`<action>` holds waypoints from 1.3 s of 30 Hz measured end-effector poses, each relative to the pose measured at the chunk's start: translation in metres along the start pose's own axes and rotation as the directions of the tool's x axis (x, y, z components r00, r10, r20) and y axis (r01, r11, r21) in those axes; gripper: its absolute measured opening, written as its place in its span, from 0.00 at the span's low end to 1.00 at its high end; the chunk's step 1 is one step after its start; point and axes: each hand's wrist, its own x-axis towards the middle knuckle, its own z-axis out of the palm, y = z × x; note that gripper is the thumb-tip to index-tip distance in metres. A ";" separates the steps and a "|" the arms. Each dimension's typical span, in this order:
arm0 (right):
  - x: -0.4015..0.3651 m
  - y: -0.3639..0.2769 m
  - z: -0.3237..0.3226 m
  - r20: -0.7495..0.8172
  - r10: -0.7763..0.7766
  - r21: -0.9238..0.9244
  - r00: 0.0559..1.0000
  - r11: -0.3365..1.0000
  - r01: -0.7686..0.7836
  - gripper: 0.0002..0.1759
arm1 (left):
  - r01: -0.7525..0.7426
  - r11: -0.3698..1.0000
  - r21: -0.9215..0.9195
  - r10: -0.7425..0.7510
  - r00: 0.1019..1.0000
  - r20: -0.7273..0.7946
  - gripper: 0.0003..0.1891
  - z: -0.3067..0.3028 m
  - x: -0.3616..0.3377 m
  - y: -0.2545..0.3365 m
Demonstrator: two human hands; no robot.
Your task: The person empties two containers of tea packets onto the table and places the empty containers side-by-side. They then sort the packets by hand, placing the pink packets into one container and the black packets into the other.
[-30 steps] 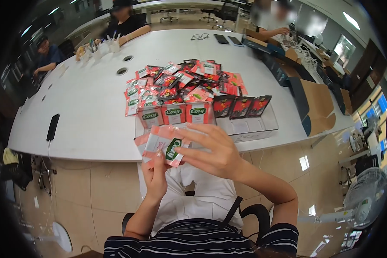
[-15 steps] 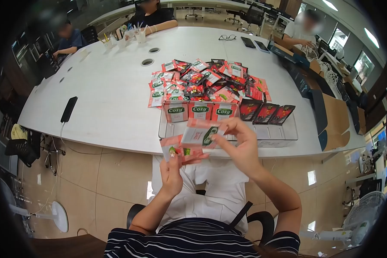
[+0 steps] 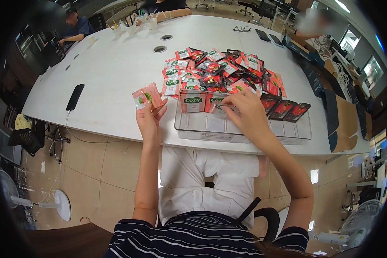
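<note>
My left hand (image 3: 148, 122) is raised over the table's front part, left of the clear plastic tray (image 3: 185, 124), and pinches a few pink and white sachets (image 3: 143, 98). My right hand (image 3: 248, 115) reaches into the tray, its fingers closed on a Cozy sachet (image 3: 219, 109) that overlaps the back row in this view. Pink Cozy sachets (image 3: 193, 103) stand upright along the tray's back wall at left. To the right, partly behind my right hand, lean several black and red sachets (image 3: 283, 110). Behind the tray spreads a loose pile of mixed sachets (image 3: 210, 67).
On the white table (image 3: 112, 77) lie a black phone with a cable (image 3: 75, 97), eyeglasses (image 3: 242, 29) and two more phones (image 3: 262, 35). Cups with pens (image 3: 152, 24) stand at the back. Opened cardboard boxes (image 3: 343, 116) line the right edge. Other people sit around the table.
My right hand has carried a Cozy sachet from near my left hand into the tray. My left hand has moved up and left with its sachets. The view has shifted.
</note>
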 end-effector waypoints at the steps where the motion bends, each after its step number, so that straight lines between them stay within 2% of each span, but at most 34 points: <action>1: 0.003 0.004 0.007 0.017 -0.021 -0.007 1.000 1.000 0.021 0.09 | 0.008 1.000 0.004 -0.008 1.000 0.017 0.16 -0.004 0.001 -0.002; 3: 0.010 0.011 0.018 0.050 -0.064 -0.020 0.997 0.998 0.065 0.10 | -0.001 0.999 0.035 -0.001 0.999 0.052 0.16 -0.009 0.001 -0.003; 6: 0.019 0.006 0.018 0.045 -0.072 -0.140 0.996 0.987 0.078 0.14 | -0.040 0.994 0.097 0.031 0.995 0.095 0.15 -0.007 -0.002 -0.004; 9: 0.023 0.004 0.017 0.102 0.000 -0.183 0.995 0.983 0.019 0.19 | -0.058 0.994 0.097 0.047 0.992 0.114 0.14 -0.006 -0.002 -0.003; 12: 0.025 0.006 0.018 0.085 -0.004 -0.194 0.996 0.981 0.020 0.23 | -0.064 0.990 0.123 0.049 0.992 0.119 0.14 -0.007 -0.002 -0.001; 15: 0.027 0.007 0.018 0.101 0.017 -0.186 0.995 0.982 0.002 0.25 | -0.072 0.995 0.075 0.063 0.990 0.123 0.15 -0.008 -0.002 0.000; 18: 0.028 0.005 0.016 0.119 0.041 -0.180 0.992 0.984 -0.019 0.25 | 0.020 0.999 -0.047 -0.020 1.000 0.000 0.14 0.004 -0.007 0.009; 21: 0.030 0.002 0.013 0.145 0.046 -0.173 0.988 0.985 -0.020 0.25 | 0.013 0.995 -0.100 0.001 0.990 0.141 0.14 -0.010 -0.005 0.005; 24: 0.033 -0.005 0.016 0.049 -0.071 -0.093 0.996 0.993 0.075 0.27 | -0.039 0.991 -0.127 0.057 0.988 0.143 0.15 -0.013 -0.006 0.002; 27: 0.036 -0.022 0.020 0.024 -0.211 -0.003 0.977 0.978 0.211 0.27 | -0.071 0.986 -0.154 0.106 0.966 0.237 0.16 -0.011 -0.010 0.006; 29: 0.038 -0.041 0.024 -0.023 -0.320 0.089 0.947 0.943 0.321 0.24 | -0.090 0.994 -0.068 0.103 0.970 0.219 0.17 -0.014 -0.010 0.001; 32: 0.043 -0.070 0.025 -0.096 -0.572 -0.083 0.815 0.820 0.566 0.17 | -0.136 0.991 -0.011 0.134 0.961 0.242 0.19 -0.006 -0.019 0.002; 35: 0.038 -0.080 0.037 -0.075 -0.608 -0.068 0.790 0.794 0.604 0.15 | -0.137 0.990 -0.035 0.141 0.937 0.320 0.18 -0.009 -0.020 0.002; 39: 0.036 -0.079 0.030 -0.115 -0.573 0.013 0.812 0.816 0.578 0.14 | -0.109 0.991 -0.076 0.130 0.917 0.376 0.16 -0.013 -0.018 0.001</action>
